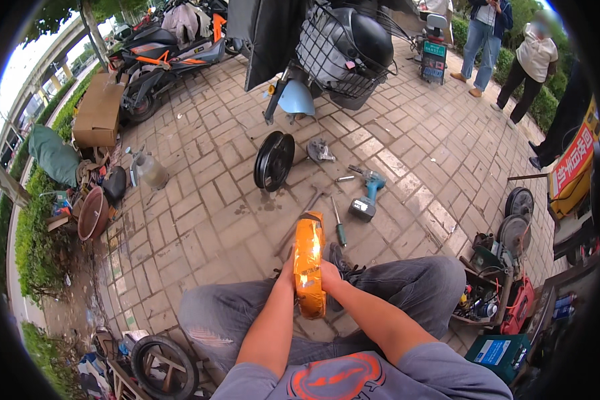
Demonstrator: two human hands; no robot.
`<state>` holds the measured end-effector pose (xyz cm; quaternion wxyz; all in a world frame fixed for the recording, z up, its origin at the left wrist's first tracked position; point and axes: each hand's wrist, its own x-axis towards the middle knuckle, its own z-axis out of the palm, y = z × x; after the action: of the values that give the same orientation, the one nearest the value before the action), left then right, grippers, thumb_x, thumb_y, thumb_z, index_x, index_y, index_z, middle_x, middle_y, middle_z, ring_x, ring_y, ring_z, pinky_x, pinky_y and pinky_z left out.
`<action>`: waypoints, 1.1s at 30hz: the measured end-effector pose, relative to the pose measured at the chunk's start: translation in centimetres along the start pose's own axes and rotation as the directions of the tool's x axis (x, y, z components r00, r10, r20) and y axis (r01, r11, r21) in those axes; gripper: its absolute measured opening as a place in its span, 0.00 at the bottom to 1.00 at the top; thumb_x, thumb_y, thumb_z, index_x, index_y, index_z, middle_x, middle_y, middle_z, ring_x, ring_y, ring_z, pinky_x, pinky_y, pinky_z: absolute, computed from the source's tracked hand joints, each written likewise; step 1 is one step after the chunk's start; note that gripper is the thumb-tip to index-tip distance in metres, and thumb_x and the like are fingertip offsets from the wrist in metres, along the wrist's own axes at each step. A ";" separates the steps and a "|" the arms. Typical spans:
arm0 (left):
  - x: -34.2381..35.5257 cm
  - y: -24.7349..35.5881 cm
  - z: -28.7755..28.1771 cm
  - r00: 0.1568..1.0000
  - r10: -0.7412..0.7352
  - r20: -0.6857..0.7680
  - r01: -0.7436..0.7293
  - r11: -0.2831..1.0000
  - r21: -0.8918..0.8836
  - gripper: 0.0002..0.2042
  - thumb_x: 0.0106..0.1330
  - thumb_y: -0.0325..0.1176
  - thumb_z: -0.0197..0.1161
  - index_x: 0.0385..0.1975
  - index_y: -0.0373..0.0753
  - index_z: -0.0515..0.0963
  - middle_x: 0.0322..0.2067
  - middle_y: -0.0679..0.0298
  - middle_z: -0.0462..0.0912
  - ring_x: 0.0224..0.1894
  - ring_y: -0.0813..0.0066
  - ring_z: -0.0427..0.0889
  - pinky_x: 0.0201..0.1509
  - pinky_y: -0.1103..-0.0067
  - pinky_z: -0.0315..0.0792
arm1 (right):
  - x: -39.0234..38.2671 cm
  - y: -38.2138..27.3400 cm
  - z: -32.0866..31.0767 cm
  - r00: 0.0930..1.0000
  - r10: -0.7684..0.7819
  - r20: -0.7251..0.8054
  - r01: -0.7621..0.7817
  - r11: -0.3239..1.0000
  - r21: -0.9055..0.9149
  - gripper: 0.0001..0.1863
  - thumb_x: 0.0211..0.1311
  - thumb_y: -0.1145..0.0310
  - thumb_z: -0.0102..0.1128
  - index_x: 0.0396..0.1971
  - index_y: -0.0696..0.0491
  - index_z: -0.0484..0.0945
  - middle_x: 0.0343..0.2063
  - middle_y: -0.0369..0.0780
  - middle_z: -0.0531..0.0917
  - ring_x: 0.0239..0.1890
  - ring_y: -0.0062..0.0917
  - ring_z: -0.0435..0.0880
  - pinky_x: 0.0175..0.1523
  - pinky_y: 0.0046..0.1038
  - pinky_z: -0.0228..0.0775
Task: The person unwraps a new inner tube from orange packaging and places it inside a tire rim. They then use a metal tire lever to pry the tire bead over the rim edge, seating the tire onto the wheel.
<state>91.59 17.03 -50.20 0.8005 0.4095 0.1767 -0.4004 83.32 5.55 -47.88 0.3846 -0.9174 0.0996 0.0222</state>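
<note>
An upright, ring-shaped package in shiny orange wrap [309, 267], seen edge-on, is between my legs. My left hand [287, 267] grips its left side and my right hand [329, 277] its right; most fingers are hidden behind it. Beyond it on the paving lie a long hammer-like tool [315, 197], a green-handled screwdriver [341, 233], a teal cordless power tool [368, 196], a small silver cylinder [345, 179], a round metal part [319, 150] and a black wheel rim [273, 161].
Scooters [167, 53] stand behind, one with a basket [340, 60]. A cardboard box [97, 110], sack [50, 157] and jug [150, 170] sit left. Toolboxes [497, 353] are right, a tyre [163, 360] lower left. People [527, 67] stand upper right.
</note>
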 end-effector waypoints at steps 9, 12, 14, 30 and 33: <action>-10.3 11.3 8.6 0.820 0.542 -0.184 -0.474 0.823 0.314 0.13 0.69 0.35 0.48 0.45 0.33 0.74 0.38 0.58 0.77 0.36 0.73 0.78 0.40 0.77 0.74 | 0.0 -10.8 -14.9 0.992 -0.085 0.091 0.041 0.913 0.406 0.42 0.49 0.59 0.69 0.64 0.52 0.60 0.57 0.44 0.68 0.33 0.32 0.81 0.40 0.29 0.73; -10.2 10.3 11.1 0.907 0.408 -0.103 -0.371 0.891 0.263 0.16 0.71 0.38 0.46 0.49 0.34 0.73 0.42 0.56 0.76 0.44 0.71 0.77 0.45 0.76 0.74 | 1.1 -12.4 -11.9 0.893 -0.442 -0.084 0.449 0.861 0.238 0.39 0.46 0.71 0.69 0.62 0.52 0.65 0.56 0.43 0.70 0.39 0.26 0.79 0.43 0.23 0.72; -9.6 9.5 11.1 0.944 0.326 -0.053 -0.307 0.925 0.224 0.19 0.73 0.41 0.41 0.53 0.34 0.71 0.48 0.56 0.74 0.51 0.68 0.75 0.52 0.75 0.71 | 1.2 -10.6 -12.5 0.952 -0.290 0.101 0.228 0.887 0.401 0.38 0.43 0.79 0.67 0.60 0.53 0.67 0.58 0.45 0.68 0.43 0.25 0.78 0.46 0.22 0.73; -2.7 -2.8 4.5 1.000 0.011 -0.026 -0.008 0.992 0.125 0.24 0.68 0.47 0.55 0.55 0.36 0.69 0.44 0.61 0.79 0.44 0.67 0.79 0.45 0.74 0.73 | 1.9 3.6 -5.2 0.966 -0.257 0.025 0.248 0.950 0.192 0.14 0.55 0.72 0.59 0.44 0.51 0.78 0.39 0.44 0.80 0.44 0.40 0.77 0.49 0.34 0.70; 0.1 -4.1 2.3 0.916 0.395 -0.074 -0.336 0.852 0.401 0.21 0.69 0.46 0.54 0.50 0.34 0.71 0.41 0.61 0.80 0.41 0.66 0.79 0.45 0.74 0.72 | 2.0 2.5 -4.1 0.944 -0.309 0.115 0.269 0.923 0.276 0.20 0.57 0.69 0.60 0.51 0.52 0.72 0.42 0.45 0.79 0.51 0.40 0.75 0.56 0.34 0.67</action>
<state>88.30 13.71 -51.03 0.7514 0.6122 0.0755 -0.2343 84.65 0.58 -46.94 0.5055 -0.8600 -0.0656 0.0237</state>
